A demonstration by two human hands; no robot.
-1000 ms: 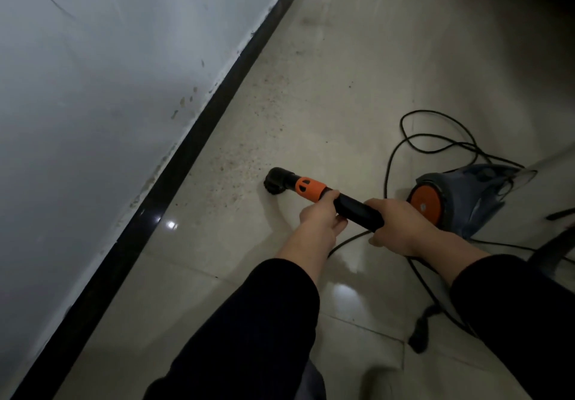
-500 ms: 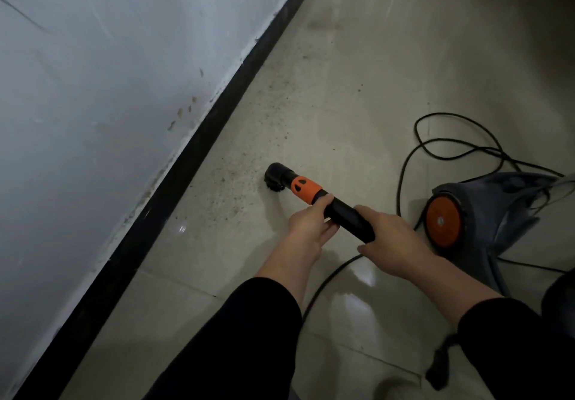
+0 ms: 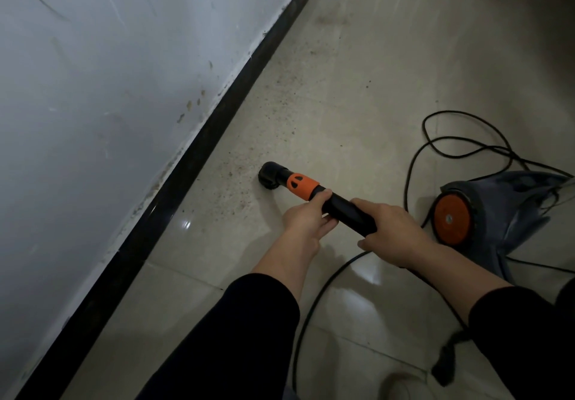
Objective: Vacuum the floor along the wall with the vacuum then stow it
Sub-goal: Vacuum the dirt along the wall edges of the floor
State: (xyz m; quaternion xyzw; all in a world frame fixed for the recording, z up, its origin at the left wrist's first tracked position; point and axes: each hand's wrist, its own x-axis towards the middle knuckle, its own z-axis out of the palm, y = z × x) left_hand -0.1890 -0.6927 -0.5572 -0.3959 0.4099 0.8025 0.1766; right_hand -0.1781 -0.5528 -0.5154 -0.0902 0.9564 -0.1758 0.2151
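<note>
Vacuum [image 3: 497,210] lies on the floor [image 3: 357,88] at the right, well apart from the wall [image 3: 93,88], with its orange wheel turned to the camera. Its black tube [image 3: 345,211] is held low and points toward the wall. The nozzle [image 3: 271,175] at its end is down at the tiles, near the black skirting [image 3: 186,175] but not touching it.

Both hands grasp the tube. The left hand [image 3: 306,217] is wrapped around it just behind the orange collar, and the right hand [image 3: 392,231] is closed around it further back. I think two hands are used so that the front one steers the nozzle and the back one pushes.

Brown dust [image 3: 236,188] is scattered between nozzle and skirting and runs along the wall into the distance, so the vacuuming seems far from finished. Ahead, the floor beside the skirting is open, with room to slide the nozzle forward.

The cord [image 3: 417,150] lies in loops beside the vacuum and passes under the arms. It could catch a foot, or hold the vacuum back when it is pulled.
</note>
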